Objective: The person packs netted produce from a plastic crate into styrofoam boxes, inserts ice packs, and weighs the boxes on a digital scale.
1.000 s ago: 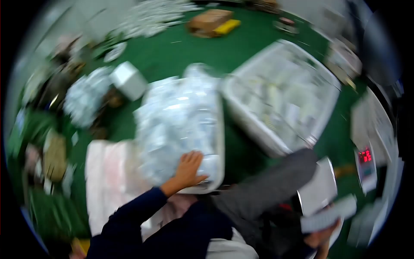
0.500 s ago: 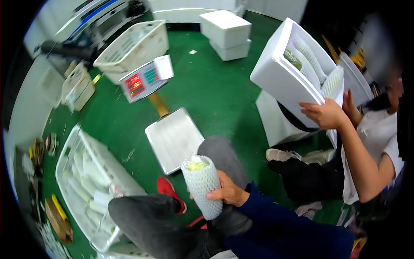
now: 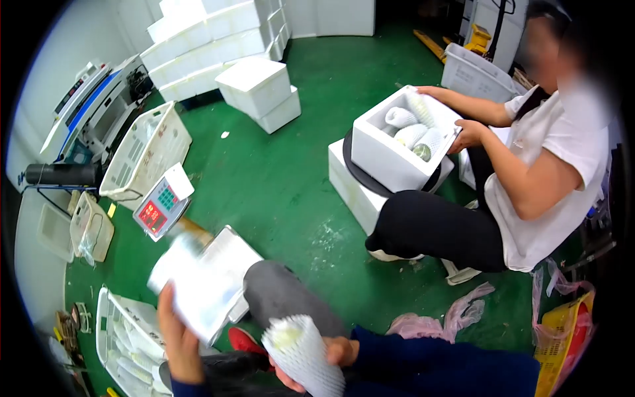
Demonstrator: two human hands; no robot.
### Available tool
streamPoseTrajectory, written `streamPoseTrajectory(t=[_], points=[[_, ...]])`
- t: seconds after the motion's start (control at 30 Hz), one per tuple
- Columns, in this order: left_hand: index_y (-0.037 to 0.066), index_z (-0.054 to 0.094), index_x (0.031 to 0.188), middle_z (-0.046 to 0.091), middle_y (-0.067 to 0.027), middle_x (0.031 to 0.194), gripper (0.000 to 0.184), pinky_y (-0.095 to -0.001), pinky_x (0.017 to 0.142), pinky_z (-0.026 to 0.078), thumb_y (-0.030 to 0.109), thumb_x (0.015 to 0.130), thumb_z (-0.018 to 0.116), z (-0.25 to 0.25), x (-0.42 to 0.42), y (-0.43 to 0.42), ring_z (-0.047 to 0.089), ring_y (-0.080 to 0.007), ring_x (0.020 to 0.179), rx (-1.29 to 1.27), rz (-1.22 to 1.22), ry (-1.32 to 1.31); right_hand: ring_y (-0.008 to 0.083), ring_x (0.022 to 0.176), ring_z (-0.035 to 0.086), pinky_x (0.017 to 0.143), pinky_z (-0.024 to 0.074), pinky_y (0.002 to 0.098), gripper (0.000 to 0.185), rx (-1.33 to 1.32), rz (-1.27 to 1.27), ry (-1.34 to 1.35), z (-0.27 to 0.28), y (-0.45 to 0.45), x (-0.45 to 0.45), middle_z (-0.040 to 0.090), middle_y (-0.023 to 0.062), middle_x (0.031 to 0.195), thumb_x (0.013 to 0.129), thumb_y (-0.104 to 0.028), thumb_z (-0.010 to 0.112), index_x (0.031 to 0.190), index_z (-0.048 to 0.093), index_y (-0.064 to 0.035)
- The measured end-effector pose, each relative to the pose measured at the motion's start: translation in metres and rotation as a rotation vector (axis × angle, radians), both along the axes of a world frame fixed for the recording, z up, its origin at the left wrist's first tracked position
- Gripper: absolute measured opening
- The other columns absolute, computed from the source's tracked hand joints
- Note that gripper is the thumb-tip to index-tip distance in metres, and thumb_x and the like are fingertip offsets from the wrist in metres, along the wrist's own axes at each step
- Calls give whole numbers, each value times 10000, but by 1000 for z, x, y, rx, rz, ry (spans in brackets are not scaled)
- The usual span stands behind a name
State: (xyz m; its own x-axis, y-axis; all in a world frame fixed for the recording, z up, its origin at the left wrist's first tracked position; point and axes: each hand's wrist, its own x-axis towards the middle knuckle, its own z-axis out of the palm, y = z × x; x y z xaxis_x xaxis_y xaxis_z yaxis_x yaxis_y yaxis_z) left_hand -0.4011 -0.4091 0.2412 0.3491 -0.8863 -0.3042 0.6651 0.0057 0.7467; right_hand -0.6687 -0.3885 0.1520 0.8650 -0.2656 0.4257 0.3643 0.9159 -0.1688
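My right hand grips a pale green vegetable in a white foam net sleeve; its top end pokes out of the net, and its exact kind is unclear. On the left, my left hand is raised at the edge of a white sheet, smeared by motion, perhaps a plastic bag. The sheet hangs over the metal pan of a platform scale and hides part of it. The scale's display shows red digits. Below left, a white crate holds several wrapped vegetables.
A co-worker sits at right, both hands on a foam box of net-wrapped vegetables. Stacked foam boxes stand at the back. A cream basket is behind the scale. Pink plastic and a yellow basket lie at lower right.
My view has turned right. My left hand has come up with the white sheet over the scale. The wrapped vegetable stays in my right hand. The co-worker's tilted box now rests lower.
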Motion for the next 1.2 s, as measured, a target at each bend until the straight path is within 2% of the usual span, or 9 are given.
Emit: streamPoseTrajectory(t=[0.27, 0.4, 0.57, 0.73, 0.8, 0.83, 0.93, 1.07, 1.2], points=[[29, 510, 1349, 586, -139, 1328, 518, -434, 1078, 451, 408, 1005, 583, 8, -267, -303, 582, -275, 1212, -235, -654, 202, 334, 883, 643, 766, 545, 436, 869, 382, -358, 418, 5, 53, -80, 639, 212, 1042, 643, -385, 786, 1353, 477, 10], [-15, 574, 1267, 640, -134, 1159, 645, -347, 847, 528, 529, 929, 651, 4, -282, -293, 613, -191, 1059, 7, -677, -687, 340, 898, 646, 794, 543, 426, 879, 217, -485, 452, -11, 50, -79, 638, 207, 1059, 657, -405, 768, 1373, 467, 8], [-16, 660, 1152, 716, -111, 1052, 312, -276, 783, 532, 243, 983, 628, -13, -132, -130, 667, -150, 885, -156, -586, -700, 304, 925, 607, 827, 497, 433, 863, 95, -259, 507, -18, 38, -60, 616, 171, 1070, 687, -374, 782, 1392, 446, -7], [-10, 632, 1020, 673, -81, 906, 124, -267, 741, 512, 86, 967, 573, -21, 21, 134, 636, -137, 812, 195, 780, -1013, 329, 1181, 595, 1047, 458, 494, 957, 13, 85, 422, -36, 6, -34, 575, 225, 1294, 707, -346, 806, 1472, 355, 11], [26, 634, 991, 646, -52, 879, 84, -285, 758, 505, 74, 944, 583, -67, 60, 277, 608, -148, 779, 515, 1081, -1201, 322, 1091, 612, 976, 473, 511, 882, -14, 156, 251, -33, -22, -1, 597, 188, 1215, 663, -355, 824, 1374, 436, -6], [34, 646, 1005, 671, -59, 901, 109, -299, 757, 510, 58, 910, 599, -87, 54, 345, 632, -173, 797, 909, 1134, -1554, 309, 1036, 595, 927, 470, 487, 830, 24, 196, 238, -27, -22, 11, 587, 176, 1180, 704, -341, 821, 1371, 431, -38], [40, 651, 1102, 685, -131, 1045, 282, -402, 885, 504, 63, 821, 629, -144, -50, 523, 650, -305, 993, 1674, 1215, -1362, 272, 923, 543, 830, 463, 429, 778, 0, 274, 172, -14, -36, 49, 542, 146, 1084, 798, -385, 769, 1409, 386, -91], [52, 630, 1186, 579, -160, 1350, 384, -467, 973, 448, 62, 803, 609, -166, -205, 576, 535, -395, 1211, 2060, 782, -1578, 218, 833, 434, 787, 377, 407, 926, -173, 297, 468, 6, -16, 62, 477, 99, 1022, 713, -450, 779, 1425, 359, -32], [13, 599, 1235, 533, -200, 1386, 424, -487, 1035, 407, 102, 824, 653, -171, -258, 558, 500, -411, 1251, 1849, 810, -1444, 261, 910, 475, 825, 401, 425, 885, -324, 316, 551, 11, 3, 90, 509, 143, 1108, 756, -476, 739, 1424, 376, -22]])
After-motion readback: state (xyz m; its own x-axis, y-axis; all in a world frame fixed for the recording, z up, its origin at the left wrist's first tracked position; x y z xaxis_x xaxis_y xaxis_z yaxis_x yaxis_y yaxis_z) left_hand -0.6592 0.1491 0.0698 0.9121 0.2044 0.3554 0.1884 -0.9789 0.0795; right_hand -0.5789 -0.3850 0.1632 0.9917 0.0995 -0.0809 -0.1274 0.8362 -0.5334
